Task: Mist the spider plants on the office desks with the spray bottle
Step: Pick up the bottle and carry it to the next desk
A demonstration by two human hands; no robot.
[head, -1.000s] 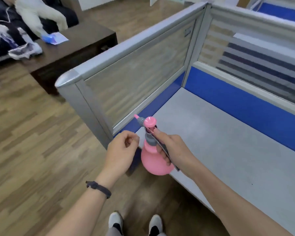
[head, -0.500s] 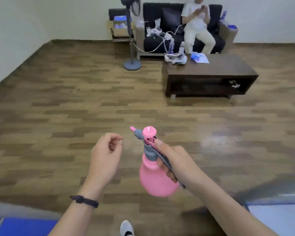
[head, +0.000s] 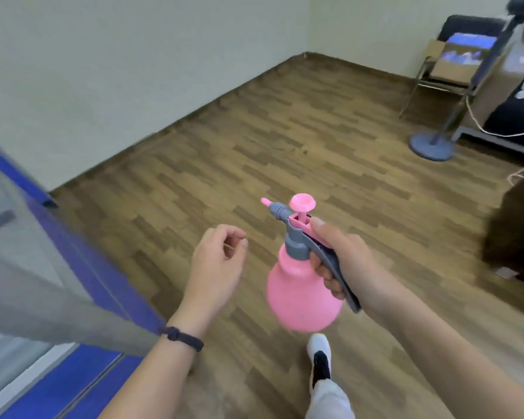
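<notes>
View has swung left since half second ago: sofa area now at far right, blue partition [head: 82,267] at left. Right hand [head: 345,264] grips pink spray bottle [head: 300,291] over wood floor [head: 254,140]; left hand [head: 218,267] loosely curled, holding nothing. No spider plant visible; person likely walking to next desk.

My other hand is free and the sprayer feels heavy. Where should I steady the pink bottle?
Probably cup the round belly of the pink bottle from its left side and beneath with the left hand. The right hand already fills the grey handle, and the wide bulb offers the broadest surface.
</notes>
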